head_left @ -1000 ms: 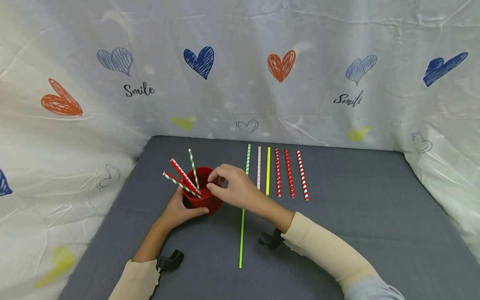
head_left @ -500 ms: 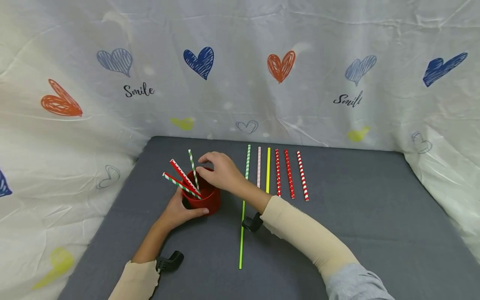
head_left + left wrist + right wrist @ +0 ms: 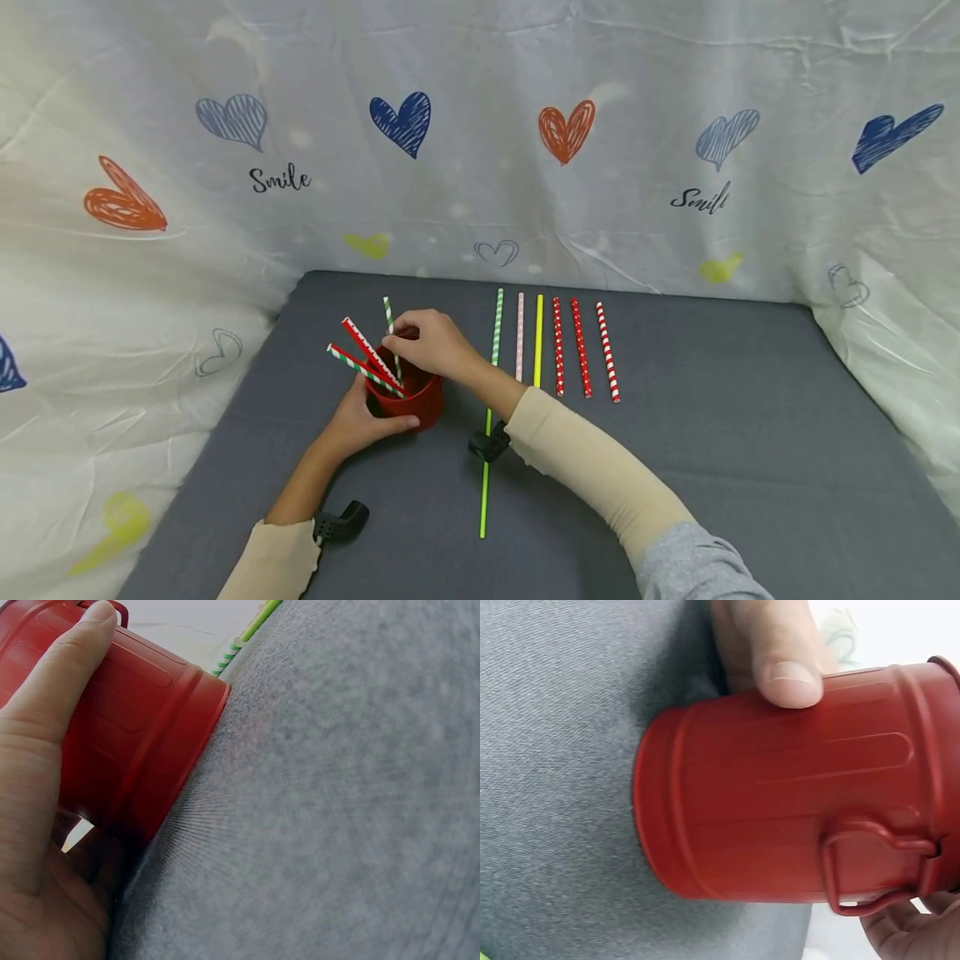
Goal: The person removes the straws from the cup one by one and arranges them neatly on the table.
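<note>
My left hand [image 3: 362,421] grips the small red metal bucket [image 3: 420,407] around its side, thumb across the near wall. In the left wrist view the bucket [image 3: 142,705] stands with its base on the grey cloth. Several paper straws lean to the left inside it, among them a red-and-white one [image 3: 360,335] and a green-striped one [image 3: 345,359]. Over the rim, my right hand [image 3: 435,343] pinches an upright green-and-white striped straw [image 3: 388,310] between thumb and forefinger. The right wrist view shows the bucket's wire handle [image 3: 832,862], with right-hand fingers [image 3: 911,930] at the rim.
Right of the bucket lies a row of straws: green-striped [image 3: 497,325], pink [image 3: 520,333], yellow [image 3: 537,333], two red dotted and one red-striped [image 3: 607,354]. A lime green straw [image 3: 483,500] lies nearer, partly under the right wrist. A white printed curtain [image 3: 480,167] hangs behind.
My right hand has moved left across the bucket's mouth, and its thumb and forefinger have closed on the upright green-and-white straw, which has tipped slightly right. The left hand has stayed put.
</note>
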{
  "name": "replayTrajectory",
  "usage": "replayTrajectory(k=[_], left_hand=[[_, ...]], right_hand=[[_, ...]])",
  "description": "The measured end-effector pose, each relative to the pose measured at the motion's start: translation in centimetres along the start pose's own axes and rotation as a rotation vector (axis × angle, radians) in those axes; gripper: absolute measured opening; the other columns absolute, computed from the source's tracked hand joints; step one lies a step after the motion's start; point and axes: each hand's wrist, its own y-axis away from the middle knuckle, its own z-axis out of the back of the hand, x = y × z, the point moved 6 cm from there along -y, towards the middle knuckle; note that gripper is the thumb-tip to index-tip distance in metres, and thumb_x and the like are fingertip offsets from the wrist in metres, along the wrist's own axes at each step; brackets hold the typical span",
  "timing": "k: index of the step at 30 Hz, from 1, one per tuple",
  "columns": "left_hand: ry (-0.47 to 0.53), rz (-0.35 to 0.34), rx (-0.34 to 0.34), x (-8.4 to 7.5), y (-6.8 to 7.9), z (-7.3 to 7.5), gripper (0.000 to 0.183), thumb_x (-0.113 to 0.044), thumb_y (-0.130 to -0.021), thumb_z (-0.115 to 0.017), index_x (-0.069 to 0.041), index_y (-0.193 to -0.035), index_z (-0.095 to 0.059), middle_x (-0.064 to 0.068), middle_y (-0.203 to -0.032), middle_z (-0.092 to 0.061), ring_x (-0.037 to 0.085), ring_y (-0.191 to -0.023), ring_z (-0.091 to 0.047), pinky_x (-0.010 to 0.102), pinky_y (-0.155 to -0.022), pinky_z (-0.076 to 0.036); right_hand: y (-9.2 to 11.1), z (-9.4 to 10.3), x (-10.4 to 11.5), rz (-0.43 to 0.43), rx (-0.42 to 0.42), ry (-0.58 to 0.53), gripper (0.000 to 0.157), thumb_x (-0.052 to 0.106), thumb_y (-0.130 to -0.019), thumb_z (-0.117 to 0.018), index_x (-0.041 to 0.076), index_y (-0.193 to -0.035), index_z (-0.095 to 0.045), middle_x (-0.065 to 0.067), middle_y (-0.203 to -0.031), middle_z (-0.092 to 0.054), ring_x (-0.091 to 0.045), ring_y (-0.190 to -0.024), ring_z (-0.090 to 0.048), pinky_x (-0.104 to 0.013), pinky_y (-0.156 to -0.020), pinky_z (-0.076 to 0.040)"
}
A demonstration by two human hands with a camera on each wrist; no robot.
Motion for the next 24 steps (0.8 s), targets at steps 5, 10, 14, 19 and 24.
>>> replayTrajectory(k=[5, 10, 14, 19, 24], left_hand=[[0.019, -0.006, 0.007, -0.3, 0.1, -0.1, 0.091, -0.017, -0.077, -0.089, -0.012, -0.148, -0.034, 0.01, -0.138, -0.053, 0.025, -0.119, -0.055, 0.041, -0.097, -0.048], [0.019, -0.011, 0.01, -0.4, 0.1, -0.1, 0.091, -0.017, -0.077, -0.089, -0.012, -0.149, -0.033, 0.008, -0.137, -0.054, 0.024, -0.119, -0.055, 0.039, -0.097, -0.048], [0.026, -0.006, 0.011, -0.3, 0.0, -0.1, 0.094, -0.017, -0.077, -0.089, -0.013, -0.151, -0.032, 0.007, -0.136, -0.054, 0.023, -0.119, -0.056, 0.037, -0.096, -0.048], [0.041, -0.028, 0.015, -0.4, 0.0, -0.1, 0.095, -0.014, -0.077, -0.089, -0.013, -0.152, -0.031, 0.007, -0.137, -0.054, 0.023, -0.119, -0.056, 0.032, -0.096, -0.048], [0.051, -0.038, 0.017, -0.4, 0.0, -0.1, 0.094, -0.012, -0.077, -0.088, -0.013, -0.152, -0.03, 0.008, -0.136, -0.054, 0.022, -0.118, -0.056, 0.03, -0.094, -0.049]], right_hand=[[0.4, -0.1, -0.2, 0.019, -0.024, -0.013, 0.018, 0.027, -0.098, -0.068, 0.013, -0.107, -0.076, 0.005, -0.095, -0.07, -0.007, -0.079, -0.061, -0.022, -0.065, -0.052], [0.9, -0.1, 0.3, 0.145, -0.068, 0.025, 0.015, 0.025, -0.098, -0.068, 0.013, -0.103, -0.076, 0.004, -0.096, -0.071, -0.006, -0.082, -0.062, -0.021, -0.069, -0.051], [1.4, -0.2, 1.0, 0.249, -0.111, 0.071, 0.013, 0.023, -0.098, -0.069, 0.013, -0.101, -0.076, 0.001, -0.105, -0.072, -0.012, -0.096, -0.062, -0.023, -0.079, -0.05], [2.0, -0.2, 1.3, 0.301, -0.161, 0.089, 0.014, 0.021, -0.097, -0.07, 0.012, -0.105, -0.076, -0.002, -0.116, -0.071, -0.018, -0.112, -0.059, -0.027, -0.092, -0.048], [2.6, -0.2, 1.6, 0.337, -0.187, 0.107, 0.014, 0.021, -0.096, -0.071, 0.01, -0.104, -0.077, -0.003, -0.118, -0.07, -0.019, -0.114, -0.058, -0.029, -0.094, -0.048]])
